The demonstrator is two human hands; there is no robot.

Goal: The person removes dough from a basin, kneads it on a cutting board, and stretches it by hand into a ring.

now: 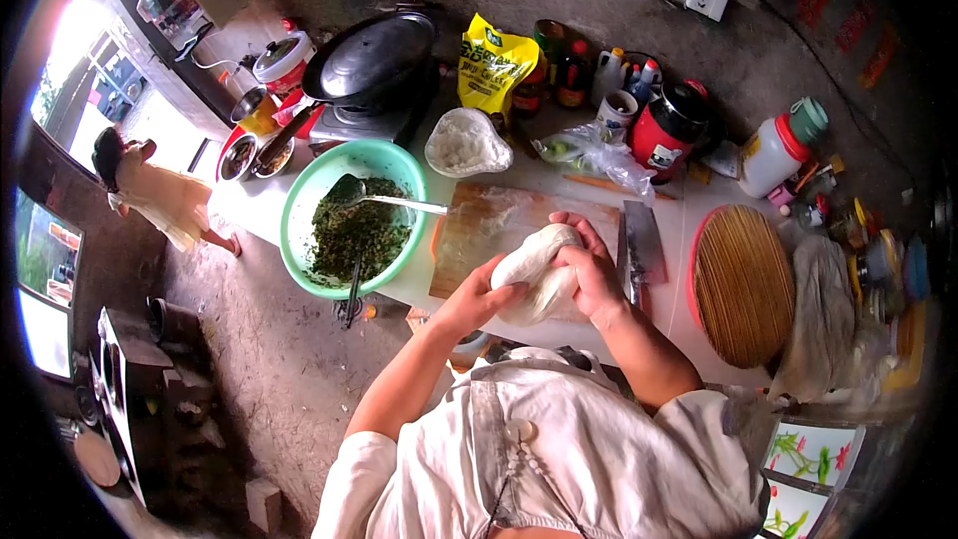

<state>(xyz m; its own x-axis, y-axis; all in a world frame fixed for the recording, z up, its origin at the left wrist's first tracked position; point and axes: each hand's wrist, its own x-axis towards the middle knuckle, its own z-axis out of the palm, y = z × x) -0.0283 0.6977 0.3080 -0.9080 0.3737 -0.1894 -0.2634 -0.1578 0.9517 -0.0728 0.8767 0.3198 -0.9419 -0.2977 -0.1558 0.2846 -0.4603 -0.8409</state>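
A pale lump of dough [534,269] is held up between both hands, above the near part of a floury wooden cutting board [479,230]. My left hand [481,297] closes on its left side, thumb pressed on top. Around the right side curl the fingers of my right hand [591,274]. A cleaver [646,245] lies along the board's right edge. Left of the board, a mint-green bowl [291,230] contains a chopped green filling [361,240], with a ladle [349,192] and another utensil in it. Behind the board sits a white bowl of flour [469,142].
A round slatted wooden lid [743,284] is at the right. Along the wall stand a covered wok [379,58], a yellow bag [494,65], bottles, a red-and-black thermos jug [671,130] and a plastic bag [599,155]. Another person [155,185] stands on the floor at the left.
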